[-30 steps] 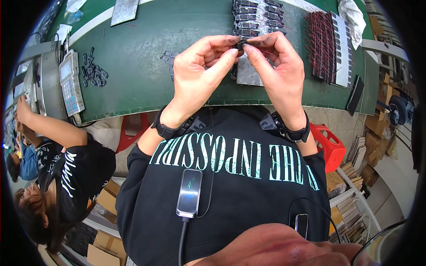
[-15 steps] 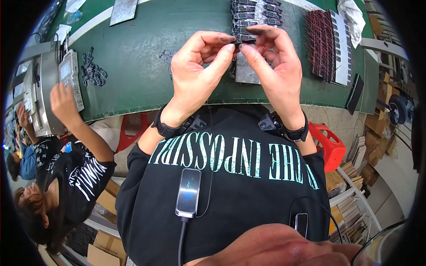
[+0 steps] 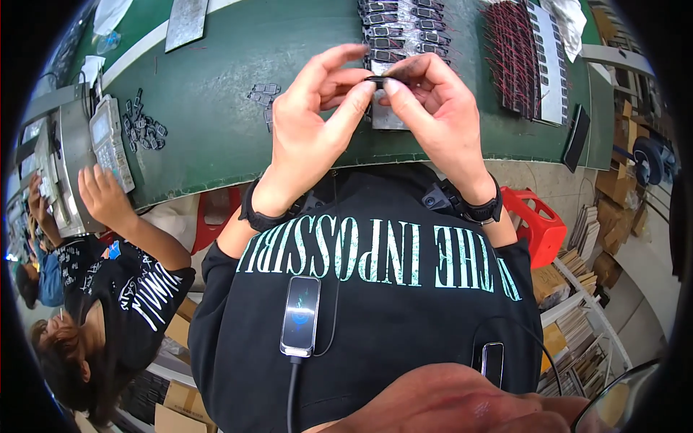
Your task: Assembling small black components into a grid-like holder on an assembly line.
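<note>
Between the thumbs and fingertips of both hands is a small black part [image 3: 378,81], mostly hidden by the fingers. My left hand [image 3: 307,126] pinches its left end, with the forefinger raised. Thumb and forefinger of my right hand [image 3: 444,119] close on its right end, and those fingers look smudged dark. Just beyond and beneath the hands lies a metal plate [image 3: 390,120] bearing rows of small black rectangular parts [image 3: 385,32] with thin red wires. A few similar loose frames [image 3: 264,92] lie on the green table to the left of my left hand.
On the green table [image 3: 209,130], a heap of black frames [image 3: 144,131] lies left, beside a grey keypad device [image 3: 108,141]. A co-worker's hand [image 3: 106,193] is near that device. Red-wired parts [image 3: 505,61] and a black slab [image 3: 576,138] lie right. A red stool [image 3: 534,224] stands below.
Both hands, still together on the black part, sit slightly lower and further left in view. My left forefinger has lifted. The co-worker's hand has moved down toward the keypad device.
</note>
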A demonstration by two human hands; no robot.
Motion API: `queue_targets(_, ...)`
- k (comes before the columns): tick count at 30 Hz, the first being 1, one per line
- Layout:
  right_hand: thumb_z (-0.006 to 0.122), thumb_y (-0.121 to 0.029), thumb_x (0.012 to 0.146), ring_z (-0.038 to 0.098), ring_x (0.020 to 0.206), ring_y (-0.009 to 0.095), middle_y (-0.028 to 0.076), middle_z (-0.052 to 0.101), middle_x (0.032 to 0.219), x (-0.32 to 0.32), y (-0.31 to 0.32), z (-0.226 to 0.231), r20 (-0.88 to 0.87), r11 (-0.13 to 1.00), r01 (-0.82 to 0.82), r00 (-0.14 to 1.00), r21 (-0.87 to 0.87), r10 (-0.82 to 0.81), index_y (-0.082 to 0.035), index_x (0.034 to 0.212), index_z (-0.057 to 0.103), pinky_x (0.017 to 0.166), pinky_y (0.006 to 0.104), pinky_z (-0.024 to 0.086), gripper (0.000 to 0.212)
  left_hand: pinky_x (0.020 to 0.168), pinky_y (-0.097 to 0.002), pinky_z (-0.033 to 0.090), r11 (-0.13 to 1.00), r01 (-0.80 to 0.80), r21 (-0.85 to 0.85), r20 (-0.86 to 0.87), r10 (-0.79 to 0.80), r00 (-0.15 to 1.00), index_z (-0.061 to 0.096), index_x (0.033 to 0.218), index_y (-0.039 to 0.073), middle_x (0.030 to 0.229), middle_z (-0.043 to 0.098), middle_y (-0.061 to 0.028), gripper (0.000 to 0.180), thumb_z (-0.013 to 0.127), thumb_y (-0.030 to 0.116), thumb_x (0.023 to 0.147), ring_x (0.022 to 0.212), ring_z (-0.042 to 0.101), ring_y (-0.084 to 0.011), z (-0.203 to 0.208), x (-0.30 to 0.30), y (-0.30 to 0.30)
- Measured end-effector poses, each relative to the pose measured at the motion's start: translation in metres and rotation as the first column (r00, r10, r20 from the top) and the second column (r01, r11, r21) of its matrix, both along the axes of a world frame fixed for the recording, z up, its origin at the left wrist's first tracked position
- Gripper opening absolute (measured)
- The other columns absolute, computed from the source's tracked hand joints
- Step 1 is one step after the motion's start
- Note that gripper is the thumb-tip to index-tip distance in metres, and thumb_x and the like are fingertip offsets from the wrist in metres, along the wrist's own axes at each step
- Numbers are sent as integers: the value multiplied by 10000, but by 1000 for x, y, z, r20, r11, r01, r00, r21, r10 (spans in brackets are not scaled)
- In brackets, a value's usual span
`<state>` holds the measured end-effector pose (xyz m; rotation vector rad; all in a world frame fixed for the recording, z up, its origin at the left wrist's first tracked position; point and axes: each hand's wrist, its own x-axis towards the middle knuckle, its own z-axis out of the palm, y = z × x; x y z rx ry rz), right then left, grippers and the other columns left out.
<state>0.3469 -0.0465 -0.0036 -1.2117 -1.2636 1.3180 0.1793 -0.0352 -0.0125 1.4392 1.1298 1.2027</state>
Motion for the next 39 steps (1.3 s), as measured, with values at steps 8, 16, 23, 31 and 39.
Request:
queue_targets(8,593,-31,952,651,869,117,57,622,980,5,4,3,-248,990,-43,969,-134,8,35,1041,570,821,260,533,113,786,-254,570,960,179,-214,303,-109,947,642,1076,-67,983,704,-113,163,605,31,951,868,701,-154,2,-6,2)
queue_targets(16,620,-5,918,651,871,131,57,643,959,-2,-8,9,402,955,-67,914,290,-59,22,1040,590,832,258,525,129,782,-234,559,969,179,-169,205,-143,968,651,1052,-52,923,715,-91,153,636,44,934,862,693,-122,3,-5,-3)
queue_targets(23,617,4,918,643,915,122,52,661,980,37,-18,20,526,945,12,828,326,-192,3,1139,634,838,243,502,223,679,-224,531,919,185,-349,29,-187,982,647,986,-24,856,709,-44,134,672,79,903,746,646,-66,-16,-1,7)
queue_targets(31,619,-57,949,631,904,97,18,675,1023,143,-27,13,389,752,468,655,465,-648,-6,1138,653,824,224,485,199,664,-225,483,962,79,-262,-167,-126,978,617,978,-2,791,659,-10,144,677,103,901,749,600,-63,-32,5,33)
queue_targets(39,648,-74,896,653,839,157,85,690,956,164,-34,0,689,737,375,281,561,-668,-11,1025,705,783,261,495,155,622,-191,435,972,51,-231,-181,-94,979,604,956,-2,767,619,-4,115,661,93,929,668,544,-40,-29,7,23)
